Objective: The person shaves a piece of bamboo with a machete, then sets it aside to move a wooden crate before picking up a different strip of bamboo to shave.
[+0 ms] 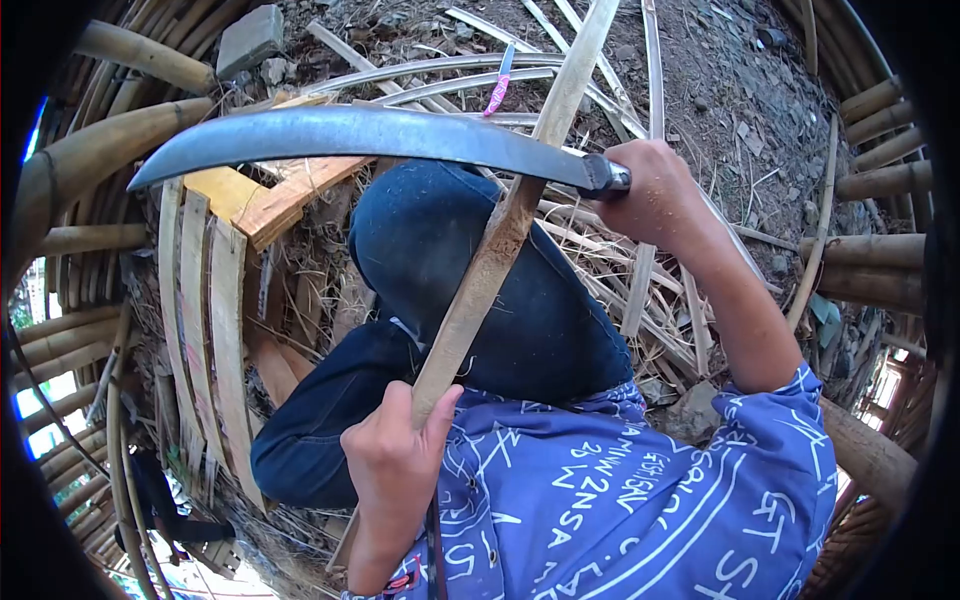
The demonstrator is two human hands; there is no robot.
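My right hand (650,190) is closed around the handle of a machete (350,135), whose long curved blade reaches across to the left. The blade crosses over a bamboo strip (470,305), overlapping it near the handle end. Lower down, my left hand (398,445) grips that strip near its near end, thumb along the side. The strip slants up and away over my bent knee (420,240) in dark jeans, with a rough brown node about its middle.
A wooden crate (225,340) stands at the left. A pink-handled knife (498,85) lies among loose strips (440,65) on the soil. A grey block (250,40) sits at the upper left. Bamboo poles (885,180) wall both sides, and shavings (660,300) litter the ground.
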